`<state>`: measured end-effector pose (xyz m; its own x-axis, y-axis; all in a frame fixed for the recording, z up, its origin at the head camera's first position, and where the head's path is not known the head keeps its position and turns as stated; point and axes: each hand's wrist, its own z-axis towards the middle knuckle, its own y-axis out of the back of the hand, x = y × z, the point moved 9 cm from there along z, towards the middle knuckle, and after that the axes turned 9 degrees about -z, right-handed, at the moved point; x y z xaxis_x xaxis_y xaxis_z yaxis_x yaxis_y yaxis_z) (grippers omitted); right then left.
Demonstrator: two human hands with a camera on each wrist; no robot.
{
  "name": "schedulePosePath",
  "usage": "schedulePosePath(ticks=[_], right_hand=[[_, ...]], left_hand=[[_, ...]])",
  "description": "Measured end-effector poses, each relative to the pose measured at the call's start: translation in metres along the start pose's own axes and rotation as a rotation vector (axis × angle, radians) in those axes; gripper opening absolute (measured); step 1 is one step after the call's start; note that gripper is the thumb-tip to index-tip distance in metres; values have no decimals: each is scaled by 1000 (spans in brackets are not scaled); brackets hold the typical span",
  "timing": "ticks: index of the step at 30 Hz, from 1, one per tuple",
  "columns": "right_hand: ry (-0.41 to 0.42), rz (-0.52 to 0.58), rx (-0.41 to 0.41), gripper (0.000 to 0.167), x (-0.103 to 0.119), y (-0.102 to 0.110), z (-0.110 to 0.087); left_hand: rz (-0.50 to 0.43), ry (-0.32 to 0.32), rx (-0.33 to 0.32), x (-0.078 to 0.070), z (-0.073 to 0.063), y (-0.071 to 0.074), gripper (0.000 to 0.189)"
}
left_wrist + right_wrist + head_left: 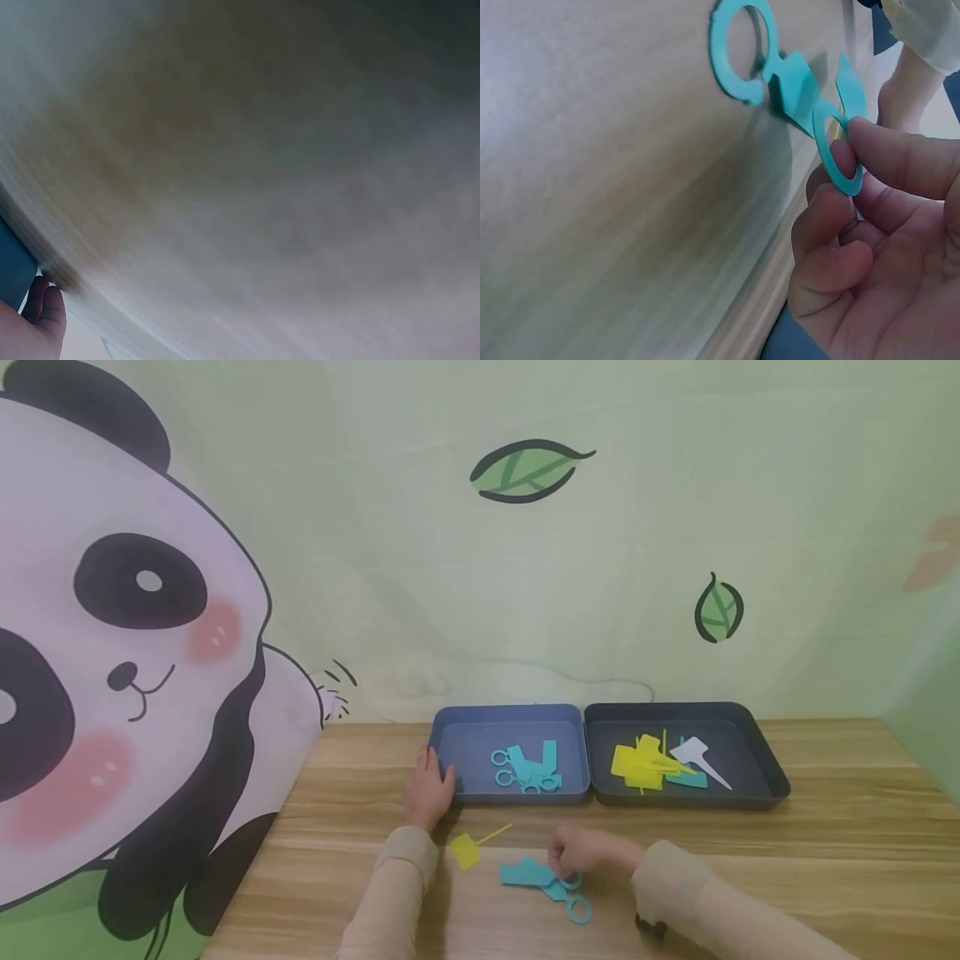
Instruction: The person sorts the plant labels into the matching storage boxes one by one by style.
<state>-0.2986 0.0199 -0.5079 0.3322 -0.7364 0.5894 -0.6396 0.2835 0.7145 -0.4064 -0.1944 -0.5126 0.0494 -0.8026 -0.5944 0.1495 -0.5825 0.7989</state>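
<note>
My right hand (583, 850) pinches the ring end of a teal plastic ring tag (851, 91) between thumb and fingers. Another teal ring tag (799, 90) lies on the tabletop beside it, and the two overlap in the head view. My left hand (429, 793) rests at the left side of the blue tray (510, 799), fingers extended along its edge. In the left wrist view, the fingertips show beside that tray at the lower left. Between the forearms lies a yellow T-shaped plant label (465, 852) with a thin stem.
Several teal ring tags (534, 770) lie in the blue tray. A dark tray (765, 797) adjoins it on the right, with several yellow labels (637, 764), a white label (693, 752) and a teal piece (686, 779). Behind the wooden table (840, 843) hangs a panda-print backdrop (390, 527).
</note>
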Motion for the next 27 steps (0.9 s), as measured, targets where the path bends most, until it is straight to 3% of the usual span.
schedulePosePath(ticks=[7,14,27], right_hand=[[102,11,-73,16,2,15,0],[150,83,-147,15,0,31,1],[-28,287,-314,14,-23,58,8]], left_hand=[[1,-2,-5,0,0,0,63],[4,-1,-3,0,0,-1,62],[9,7,7,-1,0,1,62]])
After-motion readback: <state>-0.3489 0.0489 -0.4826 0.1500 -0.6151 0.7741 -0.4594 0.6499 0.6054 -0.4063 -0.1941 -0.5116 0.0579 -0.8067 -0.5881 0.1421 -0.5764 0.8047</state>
